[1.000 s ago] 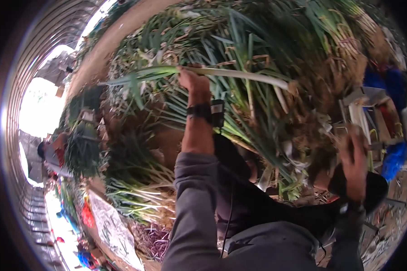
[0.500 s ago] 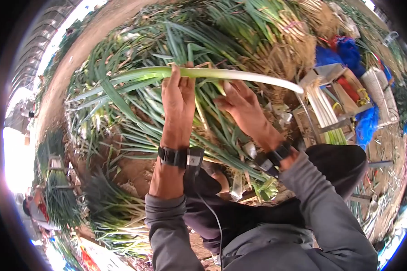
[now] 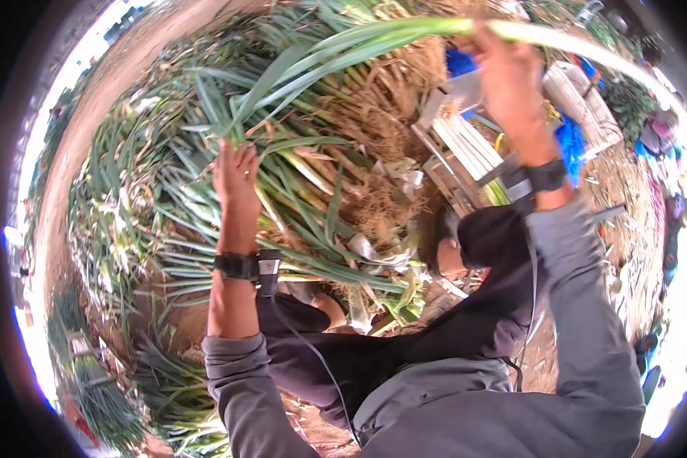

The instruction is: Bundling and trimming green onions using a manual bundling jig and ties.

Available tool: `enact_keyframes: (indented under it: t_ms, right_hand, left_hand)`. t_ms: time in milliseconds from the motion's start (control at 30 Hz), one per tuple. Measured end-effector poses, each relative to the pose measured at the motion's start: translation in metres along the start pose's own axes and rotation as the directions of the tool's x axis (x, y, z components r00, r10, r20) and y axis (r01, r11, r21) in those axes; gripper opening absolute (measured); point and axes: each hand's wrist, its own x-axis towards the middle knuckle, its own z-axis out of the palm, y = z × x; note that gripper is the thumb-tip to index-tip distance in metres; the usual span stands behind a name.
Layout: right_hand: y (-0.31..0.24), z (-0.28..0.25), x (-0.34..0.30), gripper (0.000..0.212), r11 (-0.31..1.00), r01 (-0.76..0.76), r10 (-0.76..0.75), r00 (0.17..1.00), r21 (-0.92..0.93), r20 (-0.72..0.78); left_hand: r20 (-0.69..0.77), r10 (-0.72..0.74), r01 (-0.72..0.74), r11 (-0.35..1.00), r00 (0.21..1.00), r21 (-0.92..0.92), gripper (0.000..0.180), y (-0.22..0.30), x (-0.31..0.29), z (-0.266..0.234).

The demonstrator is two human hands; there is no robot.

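High on the right, my right hand is closed around a long leek. Its pale stem points to the far right, and its green leaves trail left across the heap of leeks. The hand is somewhat smeared by motion. Over the heap's left part is my left hand, its fingers bent around green leek leaves; the fingertips are partly hidden among the foliage. Brown roots of the heaped leeks face right, towards my feet and the wooden stand.
Trimmed white leeks lie in a wooden stand at the right. Beyond are blue plastic and a pale woven sack. More leek bundles lie at lower left. My bent knees and a cable are close in front.
My right hand has taken the leek and carried it up and to the right. My left hand has let go of that leek and moved left and down onto the heap.
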Motion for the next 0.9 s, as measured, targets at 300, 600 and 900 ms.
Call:
enact_keyframes:
  t_ms: [300,600,900]
  right_hand:
    - [0.211,-0.306,0.007,0.023,0.586,0.015,-0.127,0.989,-0.81,-0.074]
    - [0.379,-0.151,-0.195,0.011,0.62,0.205,0.326,0.811,-0.757,0.486]
    - [0.425,-0.031,-0.199,0.016,0.797,0.21,0.205,0.787,-0.566,0.582]
  left_hand:
    - [0.277,-0.129,0.017,0.927,0.952,0.373,0.04,-0.061,-0.015,0.067]
    - [0.583,-0.292,-0.371,0.542,0.758,0.754,0.042,-0.181,-0.043,0.195]
    - [0.887,-0.161,-0.714,0.539,0.433,0.447,0.039,-0.336,-0.074,0.317]
